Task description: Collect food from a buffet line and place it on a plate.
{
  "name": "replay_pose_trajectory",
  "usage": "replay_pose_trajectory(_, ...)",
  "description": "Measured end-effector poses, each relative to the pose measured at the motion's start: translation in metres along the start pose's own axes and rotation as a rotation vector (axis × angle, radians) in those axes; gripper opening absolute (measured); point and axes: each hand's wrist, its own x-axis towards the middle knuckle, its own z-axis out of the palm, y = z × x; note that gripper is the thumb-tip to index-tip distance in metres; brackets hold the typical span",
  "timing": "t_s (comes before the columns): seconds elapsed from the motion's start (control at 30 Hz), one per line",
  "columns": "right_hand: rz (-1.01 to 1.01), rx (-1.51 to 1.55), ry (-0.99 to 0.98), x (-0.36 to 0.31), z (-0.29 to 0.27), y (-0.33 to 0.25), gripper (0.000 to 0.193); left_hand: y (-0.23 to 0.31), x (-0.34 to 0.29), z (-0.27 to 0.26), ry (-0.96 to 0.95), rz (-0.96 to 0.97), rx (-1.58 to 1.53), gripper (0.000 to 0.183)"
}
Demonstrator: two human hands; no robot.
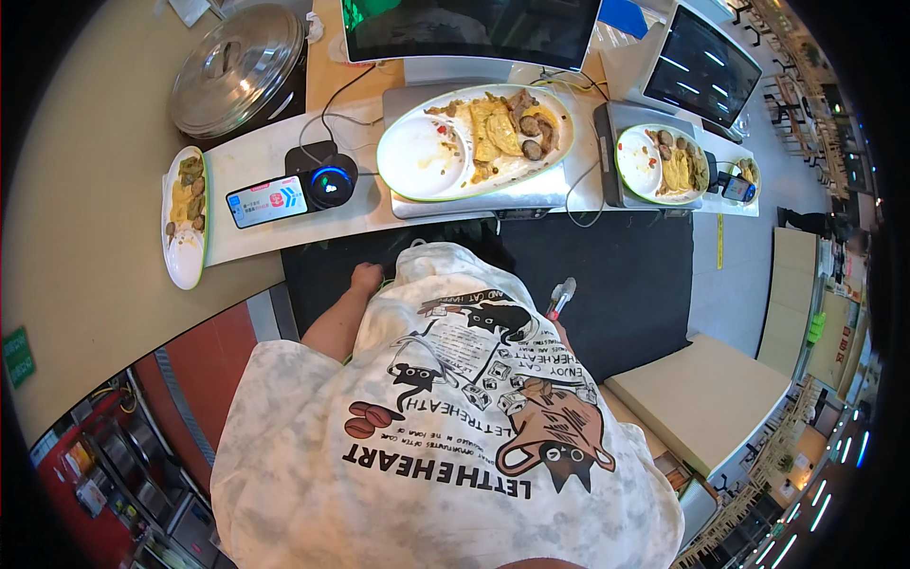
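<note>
Left hand (368,278) just in front of the front edge of the white counter (237,242), left of its middle, beside the printed shirt (427,379). Apparently curled, knuckles outward; palm side out of sight, so can't tell whether clamped on anything.

Right hand (562,331) almost wholly behind the shirt, down to a sliver of skin just below the tongs (565,290). Can't tell whether clamped on them or apart. Tongs in front of the counter's front edge, right of its middle: metal head pointing away from the body, bit of red below, remainder covered.

On the counter, near the front edge: large oval plate (422,156) on the left scale (474,207), smaller plate (640,169) on the right scale (609,142) toward the right end. Another plate (190,256) across the left edge, seen steeply. Last plate (754,186) at the right end, mostly behind a small device (736,188); contents hard to make out. Yellow and brown food on the others, kinds uncertain.

Phone (267,201) against a black reader (332,180) by the front edge, left part. Big screen (474,28) along the back edge, top cut off. Lidded pot (237,66) past the back left corner, lower part hidden.
</note>
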Motion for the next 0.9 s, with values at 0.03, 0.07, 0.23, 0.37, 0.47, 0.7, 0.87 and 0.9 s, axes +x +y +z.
replay_pose_trajectory(0.03, -0.012, -0.026, 0.022, 0.005, -0.001, 0.004, 0.051, -0.009, -0.001, 0.000, -0.007, -0.010, 0.058, 0.025)
replay_pose_trajectory(0.07, -0.025, -0.051, 0.045, 0.010, -0.002, 0.008, 0.051, -0.015, -0.003, -0.001, -0.014, -0.018, 0.116, 0.025)
replay_pose_trajectory(0.23, -0.088, -0.179, 0.154, 0.033, -0.005, 0.023, 0.051, -0.022, -0.015, -0.012, -0.061, -0.037, 0.079, 0.022)
replay_pose_trajectory(0.37, -0.133, -0.281, 0.240, 0.047, -0.005, 0.029, 0.051, -0.005, -0.024, -0.018, -0.097, -0.021, -0.032, 0.019)
replay_pose_trajectory(0.47, -0.159, -0.362, 0.302, 0.057, -0.007, 0.034, 0.051, 0.000, -0.027, -0.017, -0.039, 0.158, 0.016, 0.019)
replay_pose_trajectory(0.7, -0.208, -0.521, 0.432, 0.083, -0.011, 0.036, 0.051, 0.026, -0.023, -0.014, 0.146, 0.054, -0.182, 0.018)
replay_pose_trajectory(0.87, -0.267, -0.547, 0.400, 0.075, -0.003, 0.021, 0.049, 0.021, -0.020, -0.014, 0.184, 0.087, -0.105, 0.017)
replay_pose_trajectory(0.9, -0.269, -0.595, 0.387, 0.070, -0.001, 0.019, 0.051, 0.021, -0.022, -0.014, 0.187, 0.086, -0.107, 0.017)
